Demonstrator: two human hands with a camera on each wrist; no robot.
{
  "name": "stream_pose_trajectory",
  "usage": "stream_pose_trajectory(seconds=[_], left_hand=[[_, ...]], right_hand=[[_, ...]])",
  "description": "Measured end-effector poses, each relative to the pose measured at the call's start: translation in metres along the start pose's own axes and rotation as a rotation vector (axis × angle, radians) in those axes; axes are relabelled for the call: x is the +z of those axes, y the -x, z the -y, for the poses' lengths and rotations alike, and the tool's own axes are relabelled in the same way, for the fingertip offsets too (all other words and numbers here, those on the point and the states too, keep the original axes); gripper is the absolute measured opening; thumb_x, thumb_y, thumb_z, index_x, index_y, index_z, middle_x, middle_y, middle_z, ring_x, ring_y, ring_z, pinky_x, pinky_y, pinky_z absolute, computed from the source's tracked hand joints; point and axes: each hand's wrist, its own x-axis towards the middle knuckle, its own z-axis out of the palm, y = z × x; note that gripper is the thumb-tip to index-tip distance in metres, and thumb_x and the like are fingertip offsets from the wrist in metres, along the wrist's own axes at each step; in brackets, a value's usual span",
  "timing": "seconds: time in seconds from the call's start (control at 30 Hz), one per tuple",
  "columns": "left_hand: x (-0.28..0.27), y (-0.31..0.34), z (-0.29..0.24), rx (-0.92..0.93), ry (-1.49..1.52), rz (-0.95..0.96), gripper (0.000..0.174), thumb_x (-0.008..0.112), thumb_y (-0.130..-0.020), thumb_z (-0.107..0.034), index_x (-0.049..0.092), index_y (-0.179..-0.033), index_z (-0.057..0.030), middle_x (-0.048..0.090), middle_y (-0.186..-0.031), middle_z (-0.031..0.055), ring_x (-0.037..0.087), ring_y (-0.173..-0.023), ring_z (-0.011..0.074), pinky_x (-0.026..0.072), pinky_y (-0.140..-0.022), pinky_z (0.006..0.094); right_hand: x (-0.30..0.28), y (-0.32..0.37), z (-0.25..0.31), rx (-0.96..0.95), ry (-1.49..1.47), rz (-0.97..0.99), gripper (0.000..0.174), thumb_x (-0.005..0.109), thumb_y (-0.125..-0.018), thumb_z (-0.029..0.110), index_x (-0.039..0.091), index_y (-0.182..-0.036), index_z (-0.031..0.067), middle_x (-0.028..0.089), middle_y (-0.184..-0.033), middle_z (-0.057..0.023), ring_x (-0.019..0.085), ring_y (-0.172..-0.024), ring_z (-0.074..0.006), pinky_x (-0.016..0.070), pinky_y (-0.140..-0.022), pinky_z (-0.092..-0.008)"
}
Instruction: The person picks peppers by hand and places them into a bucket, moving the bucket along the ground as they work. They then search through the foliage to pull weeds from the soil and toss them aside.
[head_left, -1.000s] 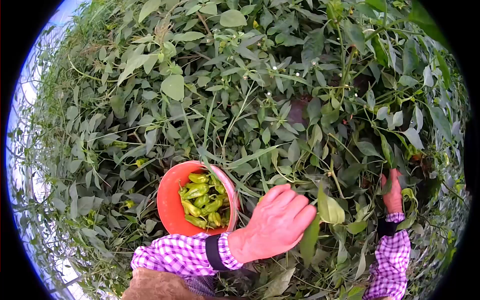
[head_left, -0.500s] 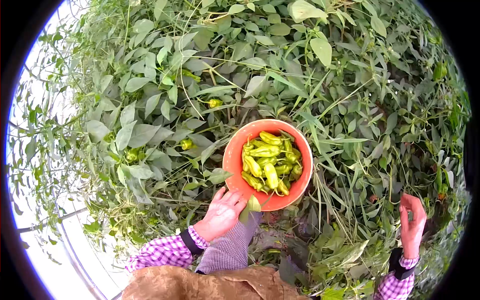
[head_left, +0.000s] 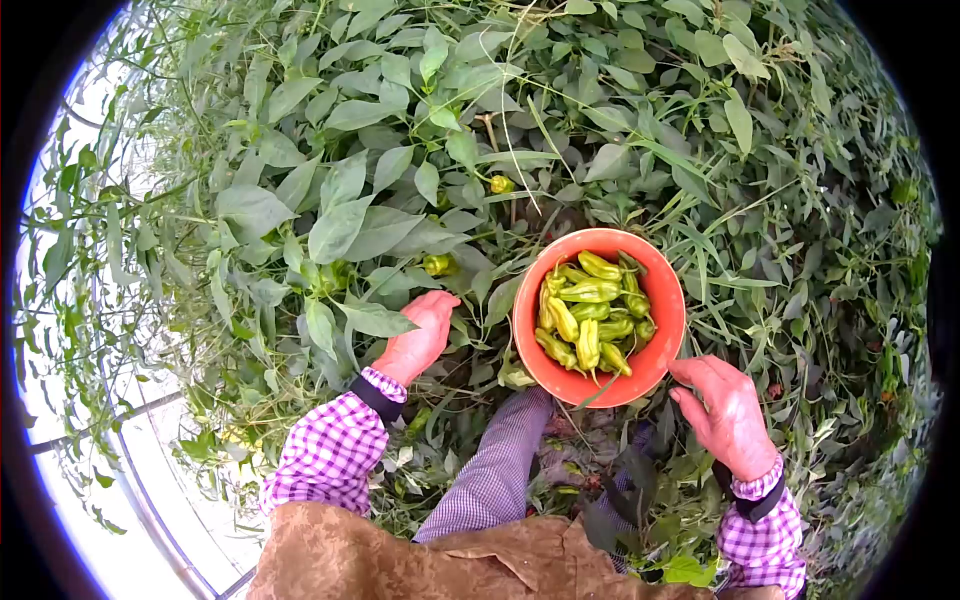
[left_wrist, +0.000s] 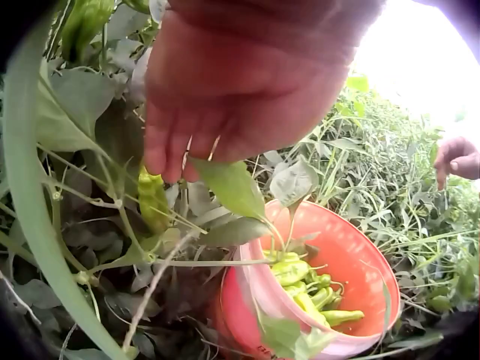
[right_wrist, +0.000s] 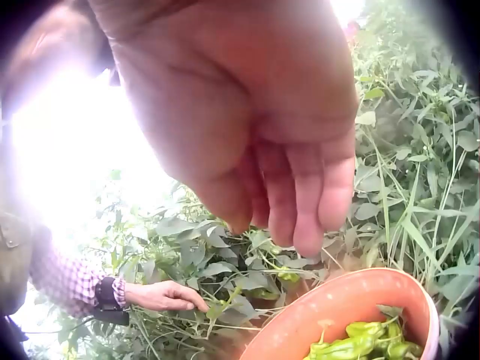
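My left hand [head_left: 420, 335] reaches into the leaves left of the bucket, its fingers extended. In the left wrist view its fingertips overlap the top of a hanging green pepper [left_wrist: 153, 201]. Another pepper [head_left: 439, 264] shows just beyond that hand in the head view. My right hand [head_left: 728, 412] is at the lower right of the red bucket [head_left: 532, 345], with fingers loosely bent and nothing held. Several yellow-green peppers [head_left: 590, 291] lie inside the bucket.
Dense leafy plants [head_left: 360, 220] surround the bucket, with another small pepper [head_left: 501, 184] among them. Long grass blades [right_wrist: 412, 232] and stems stand close to the bucket. A trouser leg [head_left: 490, 465] is just below it. Bright sheeting [head_left: 110, 500] lies at the far left.
The view has swung left. My left hand has gone from the bucket's right side to the leaves on its left, and my right hand has come out of the foliage toward the bucket.
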Motion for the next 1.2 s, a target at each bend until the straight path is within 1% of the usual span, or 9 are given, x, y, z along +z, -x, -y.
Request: stream_pose_trajectory(seconds=[0.1,0.23,0.33,0.63,0.83,0.87,0.9,0.97,1.2], left_hand=[[0.041,-0.013,0.06,-0.904,0.859,-0.035,0.027,0.059,-0.09,-0.023,0.058,-0.113,-0.0093,0.064,-0.105,0.0071,0.063,-0.09,0.0231,0.0504,-0.076,0.0371],[0.052,-0.029,0.068,-0.899,1.31,-0.299,0.028,0.063,-0.088,-0.03,0.056,-0.109,-0.0125,0.062,-0.099,0.0008,0.06,-0.083,0.0157,0.0474,-0.069,0.0349],[0.062,-0.06,0.051,-1.257,1.32,-0.652,0.022,0.061,-0.088,-0.031,0.053,-0.101,-0.0161,0.056,-0.095,-0.0032,0.054,-0.078,0.0123,0.0402,-0.07,0.0349],[0.067,-0.034,0.096,-1.103,1.652,-0.66,0.036,0.029,-0.099,-0.033,0.043,-0.129,-0.0196,0.049,-0.132,0.0026,0.043,-0.125,0.0216,0.033,-0.097,0.0609],[0.003,-0.022,0.099,-1.203,2.029,-0.431,0.032,0.046,-0.094,-0.036,0.061,-0.107,-0.0101,0.064,-0.109,0.0089,0.055,-0.112,0.0311,0.0406,-0.092,0.0608],[0.008,0.002,0.141,-0.936,2.345,-0.095,0.031,0.048,-0.094,-0.035,0.062,-0.105,-0.0093,0.063,-0.11,0.0094,0.056,-0.11,0.0314,0.0408,-0.096,0.0589],[0.0,0.014,0.149,-0.713,2.339,-0.248,0.034,0.049,-0.093,-0.036,0.059,-0.108,-0.0082,0.062,-0.114,0.0108,0.051,-0.117,0.0325,0.0414,-0.098,0.0574],[-0.066,0.022,0.088,-0.877,2.259,-0.278,0.039,0.05,-0.092,-0.039,0.055,-0.114,-0.0079,0.06,-0.117,0.0113,0.048,-0.122,0.0335,0.0422,-0.097,0.0578],[-0.037,0.061,0.022,-1.019,1.808,-0.195,0.024,0.055,-0.094,-0.024,0.053,-0.11,-0.0058,0.06,-0.11,0.0109,0.055,-0.108,0.0338,0.0441,-0.096,0.0512]], right_hand=[[0.038,0.001,0.005,0.061,-0.1,-0.004,0.027,0.065,-0.076,0.003,0.06,-0.102,0.001,0.063,-0.088,-0.0154,0.061,-0.082,-0.0344,0.0504,-0.073,-0.0394],[0.076,0.02,0.002,0.157,-0.159,0.074,0.027,0.066,-0.076,0.004,0.06,-0.103,0.0005,0.064,-0.09,-0.0147,0.062,-0.083,-0.0343,0.0511,-0.071,-0.0392],[0.088,0.038,0.0,0.179,-0.181,0.05,0.028,0.066,-0.076,0.002,0.06,-0.102,-0.0002,0.064,-0.087,-0.0146,0.063,-0.08,-0.0332,0.0515,-0.069,-0.0386],[0.096,0.087,-0.008,0.478,-0.254,-0.116,0.024,0.062,-0.08,-0.002,0.061,-0.103,-0.0031,0.065,-0.09,-0.0127,0.066,-0.079,-0.021,0.0532,-0.07,-0.03],[0.102,0.094,0.001,0.544,-0.295,-0.138,0.025,0.064,-0.079,-0.002,0.062,-0.104,-0.0021,0.066,-0.09,-0.0142,0.066,-0.077,-0.0219,0.0529,-0.069,-0.0297],[0.102,0.094,0.005,0.563,-0.295,-0.144,0.025,0.064,-0.079,-0.001,0.062,-0.104,-0.0022,0.066,-0.09,-0.0141,0.066,-0.077,-0.0218,0.0529,-0.068,-0.0297],[0.102,0.095,0.009,0.582,-0.298,-0.148,0.025,0.063,-0.079,-0.001,0.062,-0.104,-0.0023,0.066,-0.09,-0.014,0.066,-0.078,-0.0218,0.0528,-0.068,-0.0296],[0.105,0.099,0.011,0.572,-0.308,-0.152,0.024,0.063,-0.08,-0.001,0.061,-0.105,-0.0025,0.067,-0.089,-0.0142,0.066,-0.078,-0.0216,0.0528,-0.069,-0.0296],[0.122,0.093,0.022,0.589,-0.425,-0.164,0.024,0.062,-0.08,-0.002,0.061,-0.104,-0.0037,0.066,-0.088,-0.0134,0.066,-0.079,-0.0209,0.0527,-0.071,-0.0296]])
